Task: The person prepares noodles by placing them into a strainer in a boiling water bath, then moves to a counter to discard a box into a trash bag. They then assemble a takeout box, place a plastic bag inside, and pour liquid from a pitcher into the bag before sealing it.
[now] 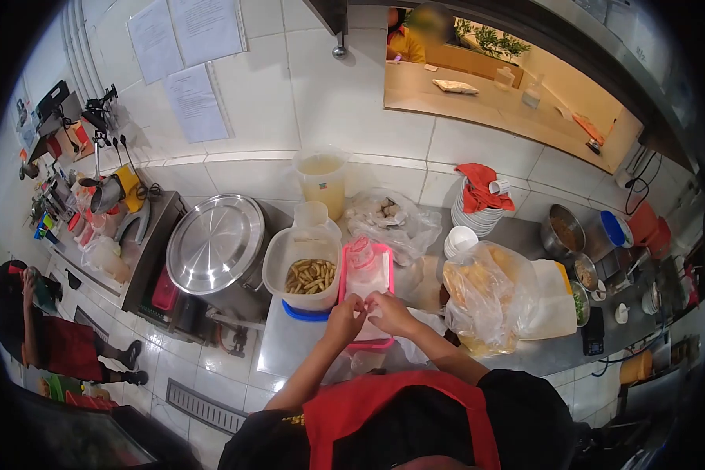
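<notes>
My left hand and my right hand meet over a pink-rimmed tray, fingertips pinched close together. Anything between the fingers is too small to make out. Inside the tray, past my hands, is a clear plastic cup or container with a pinkish top. To the left stands a translucent tub with several short greenish-brown pieces in it, above a blue lid or base. Right of my hands lies a clear plastic bag of yellowish food.
A big lidded pot stands left. Behind are a jug of yellowish liquid and another plastic bag. Stacked plates carry a red cloth. Metal bowls line the right. Another person stands far left.
</notes>
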`<move>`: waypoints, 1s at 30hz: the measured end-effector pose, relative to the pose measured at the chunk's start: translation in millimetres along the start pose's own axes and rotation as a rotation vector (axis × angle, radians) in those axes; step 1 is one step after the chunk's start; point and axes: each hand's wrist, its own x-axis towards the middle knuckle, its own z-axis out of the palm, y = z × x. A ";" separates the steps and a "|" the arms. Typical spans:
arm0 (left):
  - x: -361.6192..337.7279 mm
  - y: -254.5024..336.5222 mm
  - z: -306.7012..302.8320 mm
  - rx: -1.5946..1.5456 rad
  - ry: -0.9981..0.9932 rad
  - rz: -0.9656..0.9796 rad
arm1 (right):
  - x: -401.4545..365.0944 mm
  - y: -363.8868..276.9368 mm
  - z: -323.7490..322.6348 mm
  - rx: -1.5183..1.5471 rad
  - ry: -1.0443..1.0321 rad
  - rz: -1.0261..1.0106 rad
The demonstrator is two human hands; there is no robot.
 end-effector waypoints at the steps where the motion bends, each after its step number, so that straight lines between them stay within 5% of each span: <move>1: -0.5 -0.6 -1.3 0.008 0.006 -0.013 | 2.4 2.4 0.9 -0.079 -0.020 -0.032; 9: -6.7 6.3 -2.1 0.004 0.054 0.049 | 21.8 21.5 21.5 -0.370 -0.037 -0.158; 19: -13.8 29.1 -24.3 -0.099 0.070 0.058 | 35.9 86.5 57.0 -0.339 0.063 -0.167; 21: -14.2 28.7 -26.6 -0.205 0.077 0.025 | 39.2 98.0 64.1 -0.382 0.121 -0.175; 23: -15.2 36.3 -33.2 -0.270 0.063 -0.015 | 41.5 90.0 52.0 -0.458 -0.101 -0.146; 26: -11.9 56.9 -47.6 -0.204 -0.001 -0.099 | 38.7 69.7 40.8 -0.410 -0.005 -0.143; 28: -8.8 65.8 -49.4 0.040 -0.069 -0.054 | 32.0 43.3 16.5 -0.285 0.030 -0.126; 30: -1.9 65.9 -38.5 0.168 -0.065 0.207 | 35.2 41.5 8.5 -0.204 0.040 -0.118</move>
